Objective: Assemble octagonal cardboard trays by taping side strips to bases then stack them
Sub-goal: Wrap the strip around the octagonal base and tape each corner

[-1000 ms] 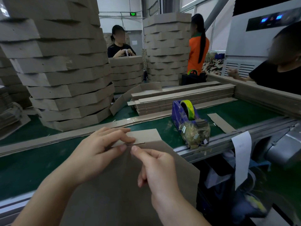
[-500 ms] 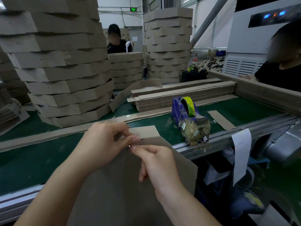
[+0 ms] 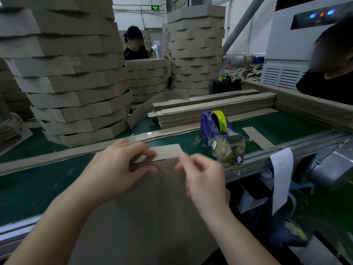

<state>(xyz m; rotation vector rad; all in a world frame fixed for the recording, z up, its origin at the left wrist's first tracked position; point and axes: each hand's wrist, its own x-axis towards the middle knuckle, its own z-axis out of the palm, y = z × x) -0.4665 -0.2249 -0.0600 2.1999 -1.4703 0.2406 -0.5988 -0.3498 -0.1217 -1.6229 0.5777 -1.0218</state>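
Head view: the side strip (image 3: 168,152) is pinched by the left hand (image 3: 118,169) against the far edge of the base (image 3: 152,217), over the green belt (image 3: 28,188). The right hand (image 3: 202,175), blurred, is curled just beside that edge; its grip cannot be told. The tape dispenser (image 3: 219,131) is set near, to the right.

A green belt (image 3: 28,188) bears tray stacks (image 3: 76,92), strips (image 3: 210,109) and a tape dispenser (image 3: 208,125)

Figure: the person's two arms, viewed from above. Left hand (image 3: 118,169) and left forearm (image 3: 57,222) are bare, uncovered down to the lower frame edge. Right hand (image 3: 202,176), outline blurred, and right forearm (image 3: 238,232) are equally bare throughout their visible length.
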